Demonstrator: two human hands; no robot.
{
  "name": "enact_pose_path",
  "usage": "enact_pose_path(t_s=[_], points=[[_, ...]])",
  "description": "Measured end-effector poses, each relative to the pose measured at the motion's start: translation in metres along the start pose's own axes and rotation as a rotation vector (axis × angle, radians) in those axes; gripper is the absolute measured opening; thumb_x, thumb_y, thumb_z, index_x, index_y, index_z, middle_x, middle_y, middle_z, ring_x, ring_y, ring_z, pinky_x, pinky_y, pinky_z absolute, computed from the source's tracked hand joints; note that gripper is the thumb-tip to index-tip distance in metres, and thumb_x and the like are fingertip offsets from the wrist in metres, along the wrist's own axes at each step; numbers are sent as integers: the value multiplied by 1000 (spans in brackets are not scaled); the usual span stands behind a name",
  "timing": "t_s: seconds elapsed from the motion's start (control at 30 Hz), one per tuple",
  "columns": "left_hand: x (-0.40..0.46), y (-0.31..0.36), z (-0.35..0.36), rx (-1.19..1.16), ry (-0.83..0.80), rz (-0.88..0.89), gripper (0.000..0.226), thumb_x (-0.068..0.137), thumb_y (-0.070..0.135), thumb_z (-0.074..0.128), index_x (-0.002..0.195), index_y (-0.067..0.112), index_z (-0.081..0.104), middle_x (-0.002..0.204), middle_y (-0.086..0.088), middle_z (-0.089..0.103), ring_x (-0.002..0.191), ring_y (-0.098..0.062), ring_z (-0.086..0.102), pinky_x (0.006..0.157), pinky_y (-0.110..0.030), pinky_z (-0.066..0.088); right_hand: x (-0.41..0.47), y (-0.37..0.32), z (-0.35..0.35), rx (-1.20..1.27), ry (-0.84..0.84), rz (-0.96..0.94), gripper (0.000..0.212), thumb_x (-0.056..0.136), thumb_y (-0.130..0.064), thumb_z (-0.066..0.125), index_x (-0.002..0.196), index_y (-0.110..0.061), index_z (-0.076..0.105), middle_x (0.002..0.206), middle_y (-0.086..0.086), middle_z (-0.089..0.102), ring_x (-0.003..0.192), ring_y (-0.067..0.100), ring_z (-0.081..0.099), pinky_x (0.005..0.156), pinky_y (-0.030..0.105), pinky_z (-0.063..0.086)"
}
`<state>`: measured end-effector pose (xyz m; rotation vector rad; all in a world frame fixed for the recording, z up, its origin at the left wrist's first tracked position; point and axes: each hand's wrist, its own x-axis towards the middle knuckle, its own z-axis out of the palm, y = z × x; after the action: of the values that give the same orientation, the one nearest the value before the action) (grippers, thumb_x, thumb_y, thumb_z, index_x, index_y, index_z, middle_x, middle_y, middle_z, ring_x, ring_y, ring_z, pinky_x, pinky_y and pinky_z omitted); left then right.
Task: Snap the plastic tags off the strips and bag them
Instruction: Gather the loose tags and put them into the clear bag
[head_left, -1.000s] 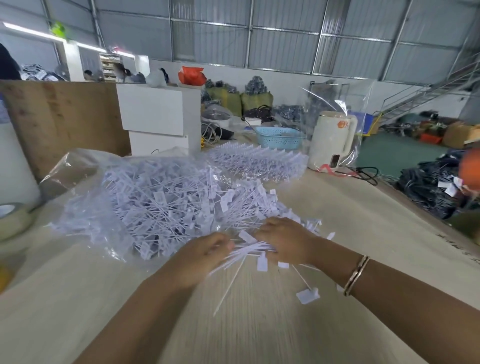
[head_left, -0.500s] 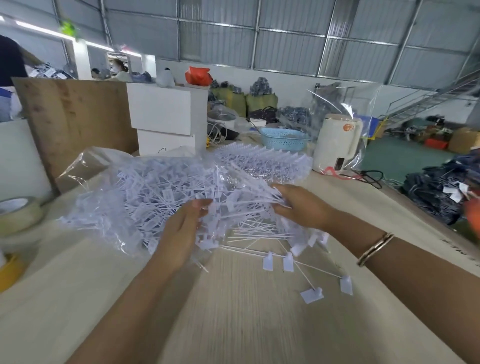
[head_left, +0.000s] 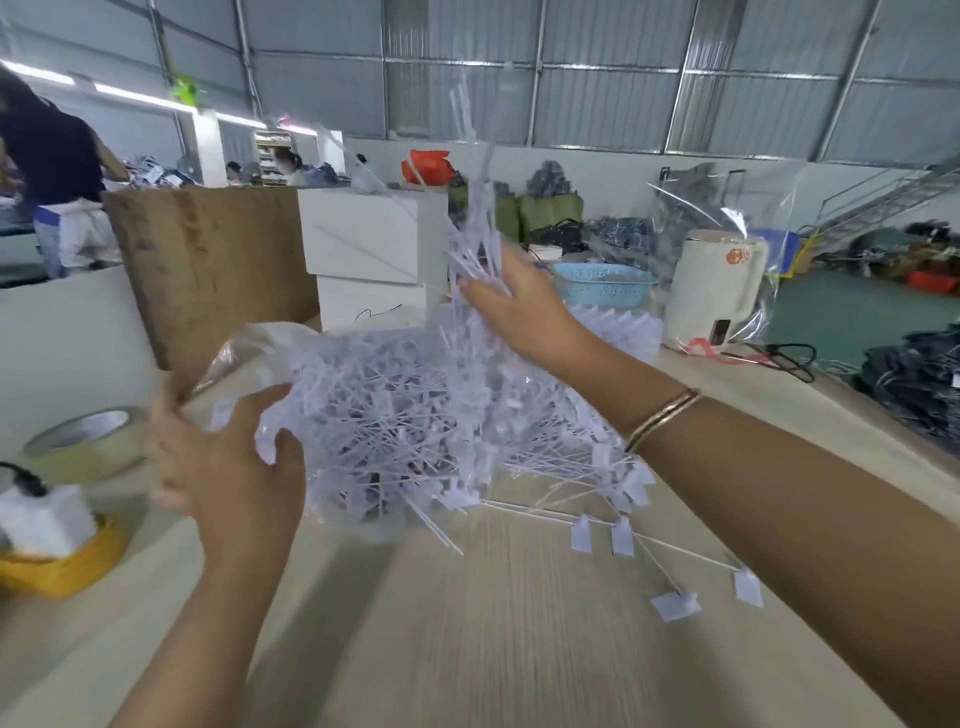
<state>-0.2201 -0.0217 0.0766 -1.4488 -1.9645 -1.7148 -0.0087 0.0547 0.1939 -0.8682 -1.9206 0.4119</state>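
My right hand fingers are closed on a raised bunch of thin white plastic tags. My left hand fingers, blurred, grip the edge of the clear plastic bag stuffed with tags on the pale wooden worktop. Loose tags lie just beside the bag.

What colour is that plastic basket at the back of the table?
Light blue, with small holes all over its wall. The basket shows best in the head view, behind the raised right hand.
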Motion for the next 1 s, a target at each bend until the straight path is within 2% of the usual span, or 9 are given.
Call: enact_pose_path(t_s=[0.1,0.2,0.27,0.37,0.43,0.5,0.63,0.77,1.0], points=[[8,-7,9,-182,-92,9,50,78,-16,47,121,7,58,128,-17,46,101,-32,55,78,-34,41,10,-10,37,58,43,16,28,95,-11,48,123,-7,49,97,12,62,83,21,60,68,37,50],[22,-4,11,-375,-84,-14,60,76,-18,40,125,14,54,122,-8,47,90,-13,56,72,-25,44,3,-11,77,157,86,-100,15,94,-15,48,109,-17,50,76,-5,52,63,-1,52,54,22,42],[31,1,9,-536,-41,-10,56,75,-12,40,116,23,56,119,-1,49,89,-2,53,74,-20,42,-12,-5,100,51,19,-191,17,89,-16,49,105,-19,51,79,3,52,73,8,51,61,29,41],[48,5,5,-696,-11,-65,37,74,8,43,106,20,58,96,3,55,83,-2,54,74,-15,43,-30,16,110,-293,-127,-359,34,80,-10,61,112,0,58,92,19,58,87,30,55,65,31,44],[58,2,2,-701,-66,-36,50,74,7,43,122,4,53,96,-3,55,85,-11,56,78,-25,44,-32,30,101,-439,-235,-377,38,80,-11,65,116,-1,58,96,19,58,90,30,56,64,32,46],[63,-5,-1,-693,-110,33,67,66,-3,37,130,15,49,108,-14,45,91,-18,52,79,-30,41,-31,42,90,-553,-308,-399,39,81,-11,67,118,-2,59,98,18,59,92,30,57,64,34,48],[67,-10,-3,-739,-139,35,74,59,-2,37,123,29,55,109,12,44,84,-5,48,72,-21,41,-12,61,83,-810,-458,-419,44,86,-14,60,129,-7,50,104,15,63,103,28,50,68,38,48],[67,-5,-5,-746,-171,101,74,56,-6,37,121,21,59,104,16,47,90,-20,50,77,-27,42,25,74,83,-1083,-475,-244,53,91,-8,52,138,-17,30,122,6,58,114,29,44,65,35,36],[55,16,-3,-605,-213,421,82,57,-20,30,128,15,51,110,10,46,74,-1,45,70,-11,40,40,60,154,-1149,-379,-263,62,86,-10,52,141,-20,25,130,10,46,119,30,41,91,51,38]])
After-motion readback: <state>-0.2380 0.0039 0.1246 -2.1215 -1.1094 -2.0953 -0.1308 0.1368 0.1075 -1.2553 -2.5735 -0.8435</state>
